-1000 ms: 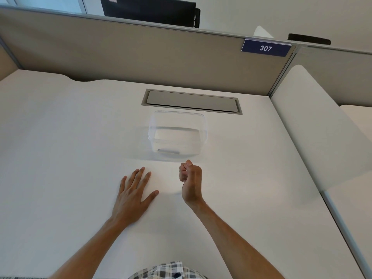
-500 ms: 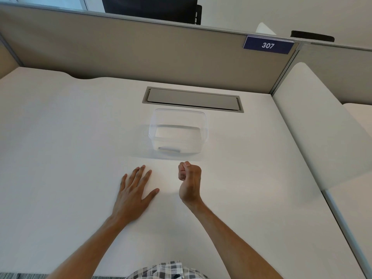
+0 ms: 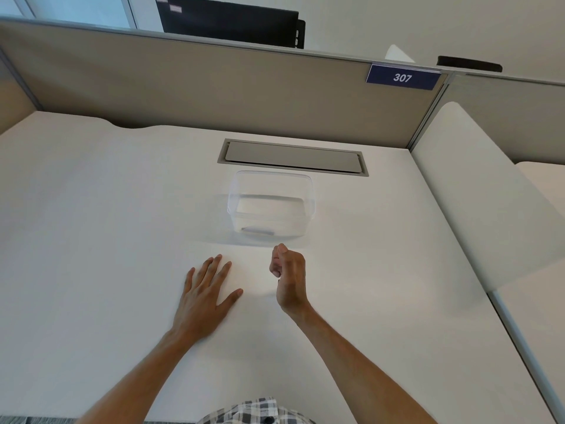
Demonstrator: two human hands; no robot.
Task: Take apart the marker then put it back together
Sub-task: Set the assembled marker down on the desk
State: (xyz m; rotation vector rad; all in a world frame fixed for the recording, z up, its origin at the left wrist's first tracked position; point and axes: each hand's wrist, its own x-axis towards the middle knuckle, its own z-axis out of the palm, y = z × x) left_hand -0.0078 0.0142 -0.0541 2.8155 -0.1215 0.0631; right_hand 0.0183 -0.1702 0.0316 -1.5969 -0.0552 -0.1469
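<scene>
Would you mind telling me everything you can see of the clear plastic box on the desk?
The clear plastic box is a see-through rectangular tub with rounded corners and no lid on it. It stands upright on the white desk, just in front of the grey cable hatch and beyond the right hand. Nothing touches it but the desk. A small pale, bar-shaped thing lies inside near the front wall; what it is cannot be told.

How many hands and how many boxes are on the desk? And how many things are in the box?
Hands: 2, left hand and right hand
Clear boxes: 1
Things in the box: 1, a small grey object
Total: 4
</scene>
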